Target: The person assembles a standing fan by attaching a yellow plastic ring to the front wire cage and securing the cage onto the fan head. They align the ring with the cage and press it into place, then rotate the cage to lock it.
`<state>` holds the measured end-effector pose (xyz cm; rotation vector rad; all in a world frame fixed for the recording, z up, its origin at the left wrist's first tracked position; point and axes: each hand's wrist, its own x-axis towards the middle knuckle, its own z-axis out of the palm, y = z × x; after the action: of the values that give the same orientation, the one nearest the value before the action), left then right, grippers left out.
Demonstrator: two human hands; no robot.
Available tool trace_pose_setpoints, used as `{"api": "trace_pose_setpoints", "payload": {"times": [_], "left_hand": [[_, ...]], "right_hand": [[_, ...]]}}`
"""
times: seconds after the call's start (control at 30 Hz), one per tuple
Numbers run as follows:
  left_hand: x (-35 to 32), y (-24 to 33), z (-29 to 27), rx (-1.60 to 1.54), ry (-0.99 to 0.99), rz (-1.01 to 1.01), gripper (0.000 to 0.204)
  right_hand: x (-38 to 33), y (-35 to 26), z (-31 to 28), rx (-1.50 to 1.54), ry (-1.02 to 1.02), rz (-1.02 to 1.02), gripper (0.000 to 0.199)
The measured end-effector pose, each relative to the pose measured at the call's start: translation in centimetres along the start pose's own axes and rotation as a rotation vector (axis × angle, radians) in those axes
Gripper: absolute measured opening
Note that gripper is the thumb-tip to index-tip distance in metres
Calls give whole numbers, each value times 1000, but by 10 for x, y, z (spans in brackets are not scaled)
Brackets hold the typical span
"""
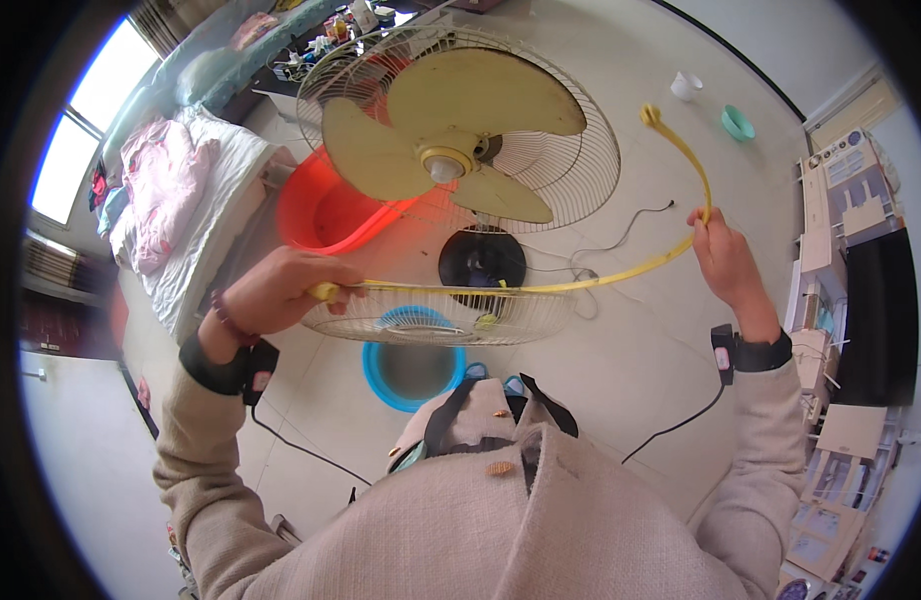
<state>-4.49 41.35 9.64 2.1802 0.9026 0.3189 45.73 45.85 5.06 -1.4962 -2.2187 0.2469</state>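
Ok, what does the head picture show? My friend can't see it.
A person's left hand and right hand hold a curved yellow strip, partly along a wire grille. Beyond it stand a fan with uncovered blades and a red tub.

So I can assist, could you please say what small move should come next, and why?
Perhaps the right hand should bring the band toward the lower grille: it runs along that by the left hand but bows away rightward, far end loose.

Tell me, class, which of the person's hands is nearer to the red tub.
Left. The left hand appears just below the red tub, pinching one end of a yellow strip; the right hand grips that strip far to the tub's right.
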Motion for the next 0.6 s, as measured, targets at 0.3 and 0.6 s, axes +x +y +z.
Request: {"api": "trace_pose_setpoints", "payload": {"times": [0.3,0.6], "left_hand": [[-32,13,-9,97,115,-32,15],[-34,2,-5,104,163,61,21]], "right_hand": [[-24,18,33,44,19,150,11],[-18,14,39,63,96,77,12]]}}
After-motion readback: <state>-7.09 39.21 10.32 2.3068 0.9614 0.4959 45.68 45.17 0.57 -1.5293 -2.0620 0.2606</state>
